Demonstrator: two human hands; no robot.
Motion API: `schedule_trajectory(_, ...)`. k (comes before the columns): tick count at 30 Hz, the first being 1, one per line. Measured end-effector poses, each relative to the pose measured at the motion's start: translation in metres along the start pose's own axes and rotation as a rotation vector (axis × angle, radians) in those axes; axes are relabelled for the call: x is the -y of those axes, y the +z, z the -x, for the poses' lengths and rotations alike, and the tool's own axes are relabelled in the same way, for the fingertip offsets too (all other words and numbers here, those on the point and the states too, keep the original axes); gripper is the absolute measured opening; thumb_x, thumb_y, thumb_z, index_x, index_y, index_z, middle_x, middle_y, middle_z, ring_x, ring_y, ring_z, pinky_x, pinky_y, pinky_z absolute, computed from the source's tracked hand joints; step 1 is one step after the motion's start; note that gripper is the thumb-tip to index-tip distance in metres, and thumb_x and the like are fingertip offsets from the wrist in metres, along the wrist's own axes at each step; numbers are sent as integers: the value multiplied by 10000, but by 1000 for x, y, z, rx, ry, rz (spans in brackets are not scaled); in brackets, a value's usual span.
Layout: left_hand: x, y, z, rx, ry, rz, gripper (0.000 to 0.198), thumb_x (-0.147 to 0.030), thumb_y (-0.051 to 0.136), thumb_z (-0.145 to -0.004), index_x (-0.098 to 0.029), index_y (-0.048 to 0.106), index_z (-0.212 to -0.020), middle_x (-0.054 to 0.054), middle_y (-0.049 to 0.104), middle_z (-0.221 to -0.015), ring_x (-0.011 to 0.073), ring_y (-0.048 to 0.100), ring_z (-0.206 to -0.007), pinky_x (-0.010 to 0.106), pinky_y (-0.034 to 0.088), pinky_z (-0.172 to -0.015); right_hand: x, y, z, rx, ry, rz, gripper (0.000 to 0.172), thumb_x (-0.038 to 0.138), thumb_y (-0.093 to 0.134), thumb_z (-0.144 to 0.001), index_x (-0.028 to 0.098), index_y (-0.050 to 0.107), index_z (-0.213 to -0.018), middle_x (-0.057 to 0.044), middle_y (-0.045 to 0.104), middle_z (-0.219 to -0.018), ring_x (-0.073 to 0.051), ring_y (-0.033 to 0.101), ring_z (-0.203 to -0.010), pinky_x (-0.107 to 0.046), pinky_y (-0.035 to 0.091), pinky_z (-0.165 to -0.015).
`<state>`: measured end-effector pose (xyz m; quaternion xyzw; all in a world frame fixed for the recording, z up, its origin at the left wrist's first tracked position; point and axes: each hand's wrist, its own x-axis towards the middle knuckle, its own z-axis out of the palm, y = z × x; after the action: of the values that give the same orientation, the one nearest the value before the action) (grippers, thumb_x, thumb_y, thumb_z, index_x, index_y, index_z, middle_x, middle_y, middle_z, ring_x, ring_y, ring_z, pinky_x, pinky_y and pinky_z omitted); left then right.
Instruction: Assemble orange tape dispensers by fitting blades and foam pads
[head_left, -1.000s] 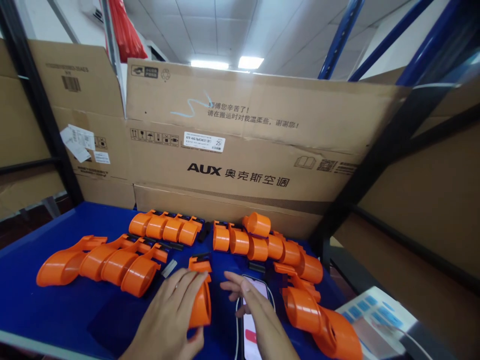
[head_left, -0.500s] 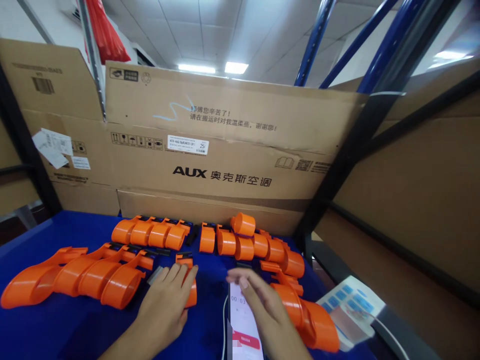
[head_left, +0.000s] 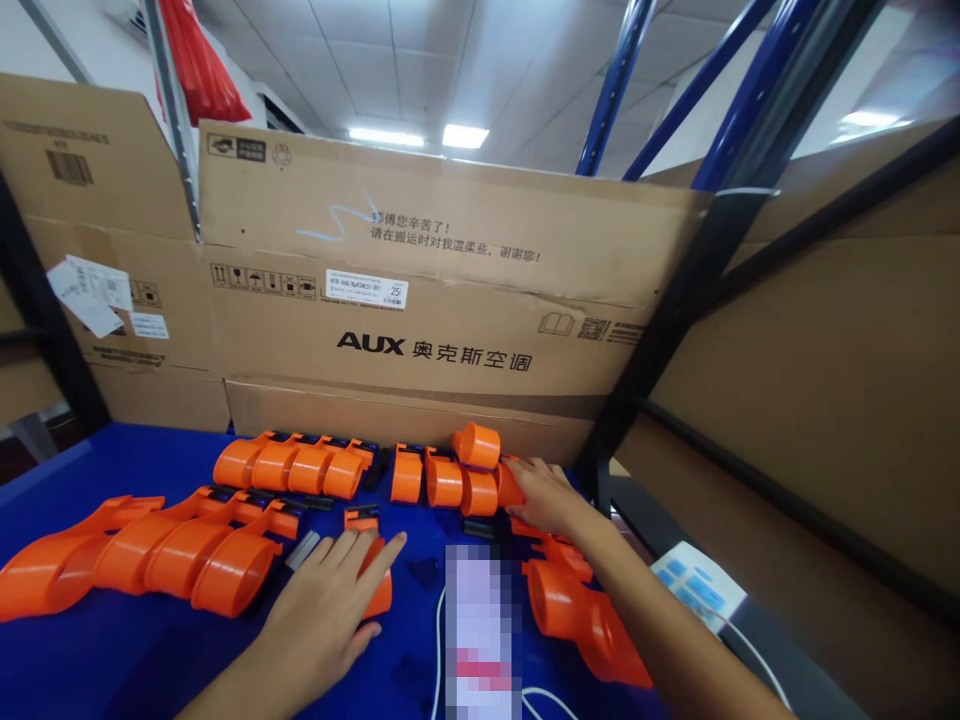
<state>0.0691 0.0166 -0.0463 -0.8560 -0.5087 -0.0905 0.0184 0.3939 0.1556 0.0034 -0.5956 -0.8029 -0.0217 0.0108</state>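
Observation:
My left hand (head_left: 330, 590) lies with its fingers outstretched over an orange plastic ring piece (head_left: 382, 594), hiding most of it. At the back right, my right hand (head_left: 544, 493) reaches over the row of orange rings, its fingers spread and touching one orange ring (head_left: 511, 485); the fingertips are partly hidden. Another orange ring (head_left: 481, 446) sits on top of that row. Between my forearms lies a phone (head_left: 480, 620) with a blurred screen. A black strip (head_left: 478, 529) lies just beyond the phone.
More orange rings stand in rows at the back left (head_left: 307, 468) and front left (head_left: 176, 555). Others (head_left: 577, 615) lie beneath my right forearm. A white-and-blue box (head_left: 701, 585) is at the right with a white cable. Cardboard (head_left: 435, 390) walls the blue surface's back.
My right hand has moved from beside the phone forward to the back right row of orange rings. My left hand has stayed over the same ring piece. The view has shifted slightly.

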Motion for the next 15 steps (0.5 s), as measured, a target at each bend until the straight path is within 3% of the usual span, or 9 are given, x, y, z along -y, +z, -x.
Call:
schedule_trajectory(2, 0, -1, 2, -8, -11, 1, 876, -217, 632, -799, -276, 254, -1587, 184, 637, -1363, 419, 580, -1211, 624, 421, -997, -1, 3, 0, 35, -16, -9, 471, 378, 655, -953, 204, 542, -1375, -112, 513, -1462, -324, 510, -1306, -580, 395, -1082)
schedule_trajectory(7, 0, -2, 4, -5, -23, 27, 913, -274, 673, -780, -281, 248, -1589, 182, 616, -1407, 412, 574, -1235, 627, 416, -1023, -13, -4, 15, 129, -39, -81, 964, 356, 797, -707, 176, 364, -1549, -182, 413, -1573, -389, 380, -1426, -526, 307, -1147)
schedule_trajectory(9, 1, -3, 3, -6, -28, 43, 922, -308, 690, -782, -290, 244, -1589, 180, 604, -1426, 405, 574, -1241, 618, 429, -1022, -20, -13, 21, 147, -38, -105, 1026, 346, 755, -700, 148, 277, -1586, -187, 352, -1610, -370, 341, -1460, -480, 279, -1173)
schedule_trajectory(11, 3, -3, 3, -20, -27, 55, 914, -345, 693, -798, -303, 237, -1589, 173, 590, -1448, 395, 568, -1256, 608, 441, -1023, -28, -25, 26, 150, -15, -120, 981, 317, 699, -718, 110, 279, -1581, -208, 374, -1592, -368, 354, -1455, -472, 283, -1171)
schedule_trajectory(15, 7, -3, 9, -100, -3, 41, 854, -431, 638, -877, -341, 185, -1595, 134, 534, -1522, 368, 515, -1337, 592, 443, -1060, -32, -52, 47, 160, 32, -142, 618, 329, 613, -782, 168, 581, -1378, -185, 634, -1333, -407, 530, -1287, -535, 393, -1062)
